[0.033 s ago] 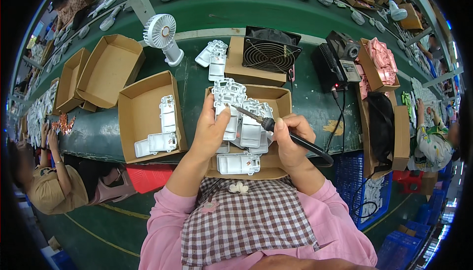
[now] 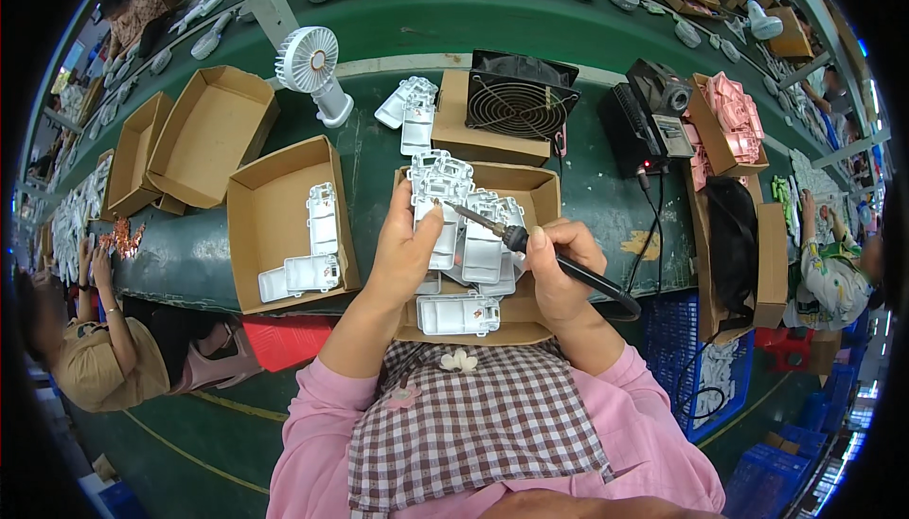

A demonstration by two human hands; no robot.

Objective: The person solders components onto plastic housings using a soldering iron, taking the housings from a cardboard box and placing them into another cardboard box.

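Observation:
My left hand (image 2: 405,244) is closed on a white plastic housing (image 2: 442,246), its thumb pressed on the front. Held in my right hand (image 2: 566,268) is a soldering iron (image 2: 516,238) with a black handle. The iron slants to the left, and its tip meets or nearly meets the housing close to my left thumb; exact contact is too small to tell. Beneath both hands stands a cardboard box (image 2: 542,199) with several more white housings. One of those housings (image 2: 458,315) lies at the box's near edge.
To the left, another cardboard box (image 2: 248,235) holds white housings. A white handheld fan (image 2: 311,62) stands behind it. Farther back are a black cooling fan (image 2: 523,100) on a carton and a black soldering station (image 2: 632,126) with cables. Pink parts (image 2: 731,121) fill a box at right.

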